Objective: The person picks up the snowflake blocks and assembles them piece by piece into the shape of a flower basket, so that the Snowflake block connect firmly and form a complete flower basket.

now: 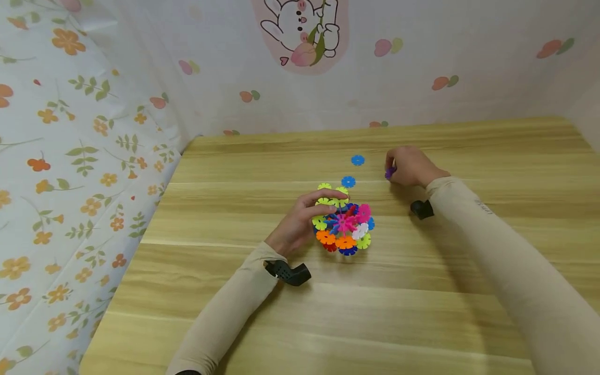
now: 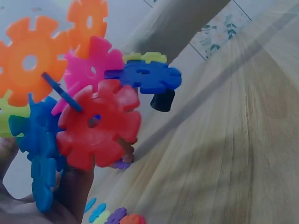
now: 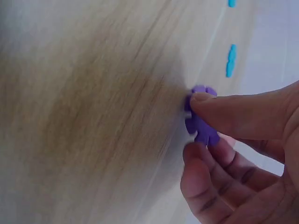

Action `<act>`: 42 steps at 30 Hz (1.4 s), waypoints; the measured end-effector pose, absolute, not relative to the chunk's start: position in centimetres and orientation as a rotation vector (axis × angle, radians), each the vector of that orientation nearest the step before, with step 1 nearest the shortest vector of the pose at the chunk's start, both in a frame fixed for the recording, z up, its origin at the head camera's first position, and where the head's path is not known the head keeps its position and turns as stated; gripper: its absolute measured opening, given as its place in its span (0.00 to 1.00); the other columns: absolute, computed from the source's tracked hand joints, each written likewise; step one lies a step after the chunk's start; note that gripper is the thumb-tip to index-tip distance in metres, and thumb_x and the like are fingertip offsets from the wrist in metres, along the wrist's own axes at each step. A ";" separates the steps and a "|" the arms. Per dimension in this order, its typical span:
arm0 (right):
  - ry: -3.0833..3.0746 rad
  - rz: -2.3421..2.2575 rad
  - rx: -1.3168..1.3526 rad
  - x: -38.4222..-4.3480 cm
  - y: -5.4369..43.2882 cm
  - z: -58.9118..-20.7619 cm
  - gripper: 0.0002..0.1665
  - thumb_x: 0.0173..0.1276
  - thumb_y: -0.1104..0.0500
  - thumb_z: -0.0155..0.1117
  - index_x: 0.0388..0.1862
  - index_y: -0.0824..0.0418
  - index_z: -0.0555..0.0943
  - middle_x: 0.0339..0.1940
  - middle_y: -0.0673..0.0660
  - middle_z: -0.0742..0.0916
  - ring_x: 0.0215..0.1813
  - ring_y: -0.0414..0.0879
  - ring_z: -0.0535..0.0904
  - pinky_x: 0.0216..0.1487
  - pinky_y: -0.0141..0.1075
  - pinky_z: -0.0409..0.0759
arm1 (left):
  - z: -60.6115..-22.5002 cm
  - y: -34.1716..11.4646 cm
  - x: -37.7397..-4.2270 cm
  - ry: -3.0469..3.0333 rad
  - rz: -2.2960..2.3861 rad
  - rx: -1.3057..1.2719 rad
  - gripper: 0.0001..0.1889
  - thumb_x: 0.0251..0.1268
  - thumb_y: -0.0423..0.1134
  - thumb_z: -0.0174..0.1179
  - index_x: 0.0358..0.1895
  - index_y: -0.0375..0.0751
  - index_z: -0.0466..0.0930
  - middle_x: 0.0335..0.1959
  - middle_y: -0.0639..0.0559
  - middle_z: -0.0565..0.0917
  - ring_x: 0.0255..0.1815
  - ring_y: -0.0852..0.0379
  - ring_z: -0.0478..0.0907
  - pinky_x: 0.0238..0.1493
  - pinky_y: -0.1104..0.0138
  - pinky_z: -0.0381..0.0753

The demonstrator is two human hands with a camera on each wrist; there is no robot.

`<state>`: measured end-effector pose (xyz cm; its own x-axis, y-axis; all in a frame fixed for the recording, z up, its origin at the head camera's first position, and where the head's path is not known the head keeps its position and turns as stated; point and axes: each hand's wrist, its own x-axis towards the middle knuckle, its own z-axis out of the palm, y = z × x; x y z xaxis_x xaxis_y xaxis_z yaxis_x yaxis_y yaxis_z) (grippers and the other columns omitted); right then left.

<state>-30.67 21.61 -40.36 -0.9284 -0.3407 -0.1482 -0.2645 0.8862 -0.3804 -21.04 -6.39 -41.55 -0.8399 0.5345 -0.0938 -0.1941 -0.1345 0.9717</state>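
Note:
My left hand (image 1: pixel 300 221) grips a round cluster of interlocked plastic snowflake discs (image 1: pixel 345 224) from its left side, with fingers reaching over the top. The cluster mixes yellow-green, orange, pink, white, red and blue discs; a red disc (image 2: pixel 100 126) faces the left wrist camera. To the right and farther back, my right hand (image 1: pixel 411 165) pinches a single purple snowflake disc (image 3: pixel 202 119) between thumb and fingers, close to the tabletop. Part of that disc is covered by the thumb. The left palm is mostly hidden in the head view.
Two loose blue discs, one farther back (image 1: pixel 358 160) and one nearer (image 1: pixel 348 182), lie on the wooden table (image 1: pixel 225 208) behind the cluster. A patterned cloth (image 1: pixel 211 67) hangs along the table's back edge. Each wrist wears a black camera (image 1: pixel 292 273).

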 end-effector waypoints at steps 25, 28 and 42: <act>2.560 -1.383 -0.745 -22.5 17.6 -34.8 0.07 0.71 0.65 0.64 0.45 0.65 0.81 0.28 0.58 0.89 0.25 0.42 0.82 0.30 0.33 0.80 | -41.4 -6.6 -21.5 1.601 2.049 0.333 0.15 0.70 0.36 0.50 0.44 0.62 0.84 0.63 0.56 0.75 0.61 0.51 0.73 0.60 0.56 0.79; 2.548 -1.355 -0.771 -22.1 17.2 -34.6 0.05 0.70 0.65 0.66 0.43 0.64 0.82 0.27 0.56 0.88 0.25 0.42 0.81 0.31 0.33 0.82 | -41.2 -6.5 -21.5 1.556 2.043 0.352 0.15 0.70 0.36 0.50 0.47 0.61 0.83 0.62 0.53 0.74 0.52 0.53 0.79 0.51 0.63 0.85; 2.450 -1.283 -0.744 -22.2 16.8 -33.9 0.04 0.66 0.68 0.67 0.33 0.64 0.80 0.22 0.56 0.88 0.21 0.45 0.82 0.28 0.35 0.81 | -41.1 -6.0 -20.9 1.597 2.077 0.365 0.15 0.68 0.31 0.53 0.42 0.57 0.86 0.52 0.56 0.77 0.49 0.55 0.78 0.46 0.67 0.85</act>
<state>-22.18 16.76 -33.87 -0.8294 -0.5586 -0.0059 -0.3133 0.4739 -0.8230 -20.94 -5.96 -41.08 -0.8436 0.5305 -0.0836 -0.2172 -0.1946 0.9565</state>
